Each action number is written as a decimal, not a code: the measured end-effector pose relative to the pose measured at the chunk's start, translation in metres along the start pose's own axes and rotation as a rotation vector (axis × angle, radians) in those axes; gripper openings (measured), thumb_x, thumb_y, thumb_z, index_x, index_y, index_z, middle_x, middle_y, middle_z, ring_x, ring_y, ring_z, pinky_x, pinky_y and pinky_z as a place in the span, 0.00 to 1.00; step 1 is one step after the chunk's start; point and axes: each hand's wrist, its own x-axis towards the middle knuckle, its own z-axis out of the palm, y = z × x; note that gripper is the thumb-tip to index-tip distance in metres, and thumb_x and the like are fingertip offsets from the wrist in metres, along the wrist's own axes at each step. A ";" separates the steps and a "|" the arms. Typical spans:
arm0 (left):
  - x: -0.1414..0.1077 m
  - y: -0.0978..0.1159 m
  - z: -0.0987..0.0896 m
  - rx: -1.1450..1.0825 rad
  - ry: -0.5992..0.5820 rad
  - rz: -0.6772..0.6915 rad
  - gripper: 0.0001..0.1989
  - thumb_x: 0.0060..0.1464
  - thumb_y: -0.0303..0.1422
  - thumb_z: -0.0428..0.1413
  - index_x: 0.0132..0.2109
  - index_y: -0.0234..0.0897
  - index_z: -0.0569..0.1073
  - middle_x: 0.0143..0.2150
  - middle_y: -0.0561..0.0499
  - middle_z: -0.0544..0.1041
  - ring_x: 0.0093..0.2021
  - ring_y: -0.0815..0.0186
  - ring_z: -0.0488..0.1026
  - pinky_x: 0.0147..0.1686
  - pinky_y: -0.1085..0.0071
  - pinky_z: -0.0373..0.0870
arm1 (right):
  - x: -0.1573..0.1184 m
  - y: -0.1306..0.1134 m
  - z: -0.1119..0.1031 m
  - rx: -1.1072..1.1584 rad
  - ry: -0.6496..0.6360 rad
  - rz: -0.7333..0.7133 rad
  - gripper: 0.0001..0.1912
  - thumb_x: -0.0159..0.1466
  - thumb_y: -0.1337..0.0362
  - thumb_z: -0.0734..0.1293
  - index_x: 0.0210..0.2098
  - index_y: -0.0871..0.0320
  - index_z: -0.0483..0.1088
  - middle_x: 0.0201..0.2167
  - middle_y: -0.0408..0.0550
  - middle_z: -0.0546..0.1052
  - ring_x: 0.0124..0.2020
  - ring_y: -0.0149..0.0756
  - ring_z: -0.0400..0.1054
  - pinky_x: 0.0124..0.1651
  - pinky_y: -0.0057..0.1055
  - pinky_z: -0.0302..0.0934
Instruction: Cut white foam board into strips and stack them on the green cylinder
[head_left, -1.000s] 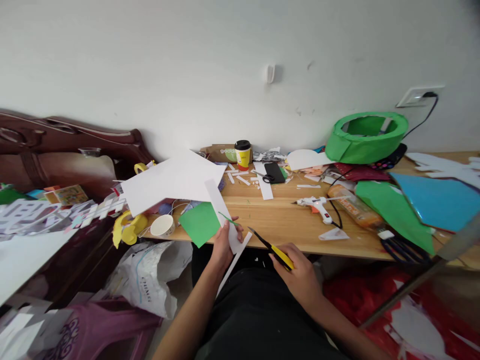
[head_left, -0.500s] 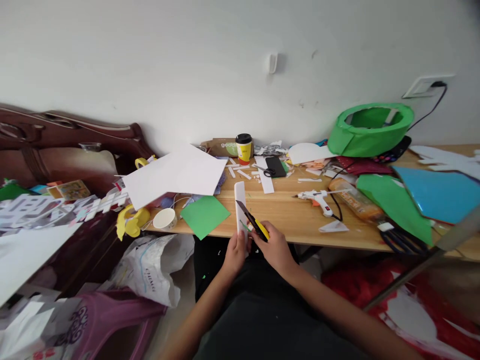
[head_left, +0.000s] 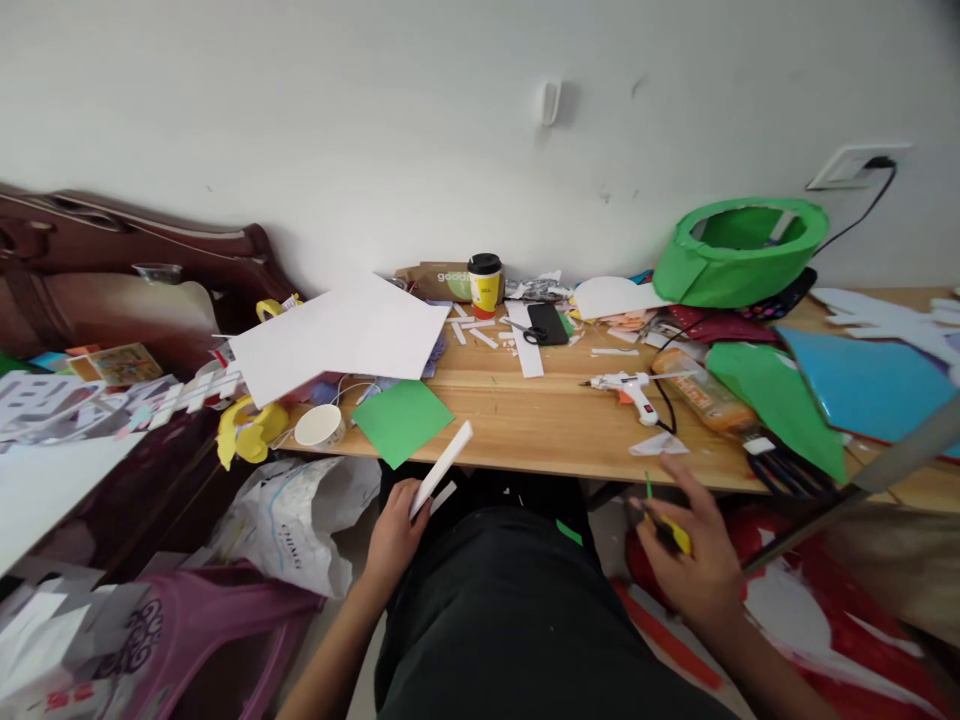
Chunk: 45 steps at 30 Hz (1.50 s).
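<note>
My left hand (head_left: 394,535) holds a white foam strip (head_left: 441,468) low in front of the wooden table's (head_left: 540,425) front edge, above my lap. My right hand (head_left: 694,555) has swung out to the right, below the table edge, gripping yellow-handled scissors (head_left: 671,530) together with a thin green sliver (head_left: 648,487). A small green scrap (head_left: 568,532) lies on my dark trousers. A green paper square (head_left: 401,420) rests on the table just above my left hand.
On the table: a large white sheet (head_left: 341,335), paper cup (head_left: 319,425), coffee cup (head_left: 485,283), phone (head_left: 547,322), glue gun (head_left: 626,388), green ring-shaped piece (head_left: 739,250), green and blue sheets (head_left: 855,385). A white bag (head_left: 300,530) and pink stool (head_left: 195,640) stand at left.
My hands have parted: the left lowered the white strip to the left, the right swung the scissors down and right. A green scrap now lies on my lap.
</note>
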 end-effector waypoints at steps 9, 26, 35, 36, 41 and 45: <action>-0.041 -0.076 -0.021 0.184 -0.176 -0.043 0.16 0.61 0.33 0.48 0.54 0.39 0.70 0.49 0.45 0.76 0.50 0.57 0.75 0.53 0.58 0.70 | -0.067 0.092 0.040 0.082 -0.845 0.197 0.24 0.62 0.67 0.61 0.58 0.55 0.71 0.60 0.53 0.71 0.62 0.43 0.65 0.65 0.46 0.57; -0.062 -0.071 -0.085 0.320 -0.048 -0.005 0.19 0.66 0.40 0.45 0.60 0.46 0.68 0.50 0.48 0.77 0.51 0.57 0.76 0.50 0.61 0.73 | 0.018 -0.012 0.091 0.262 -0.932 0.022 0.18 0.66 0.63 0.61 0.54 0.53 0.73 0.52 0.48 0.78 0.53 0.39 0.72 0.60 0.39 0.63; 0.030 0.028 -0.052 0.560 0.015 0.447 0.27 0.63 0.46 0.52 0.65 0.42 0.64 0.46 0.44 0.78 0.46 0.54 0.75 0.47 0.60 0.71 | 0.091 -0.018 0.119 -0.708 -0.519 0.013 0.22 0.71 0.58 0.59 0.60 0.61 0.66 0.46 0.60 0.73 0.45 0.47 0.70 0.45 0.39 0.65; 0.041 0.031 -0.047 0.553 0.052 0.457 0.27 0.64 0.46 0.51 0.65 0.42 0.64 0.47 0.44 0.78 0.46 0.54 0.74 0.47 0.60 0.70 | 0.098 -0.019 0.124 -0.719 -0.520 -0.008 0.22 0.71 0.59 0.59 0.61 0.61 0.65 0.47 0.60 0.72 0.46 0.47 0.69 0.47 0.39 0.64; 0.088 0.033 -0.022 0.555 0.156 0.504 0.25 0.64 0.44 0.52 0.64 0.39 0.66 0.48 0.44 0.78 0.47 0.55 0.73 0.48 0.60 0.67 | 0.125 -0.022 0.161 -0.465 -0.501 -0.118 0.24 0.67 0.70 0.60 0.62 0.59 0.65 0.56 0.59 0.70 0.57 0.47 0.63 0.59 0.42 0.57; 0.112 0.028 -0.007 0.565 0.295 0.531 0.23 0.65 0.41 0.52 0.64 0.42 0.66 0.50 0.44 0.77 0.51 0.54 0.72 0.58 0.54 0.57 | 0.161 -0.023 0.182 0.024 -0.726 -0.338 0.23 0.65 0.66 0.63 0.59 0.50 0.69 0.59 0.50 0.71 0.60 0.45 0.63 0.62 0.44 0.57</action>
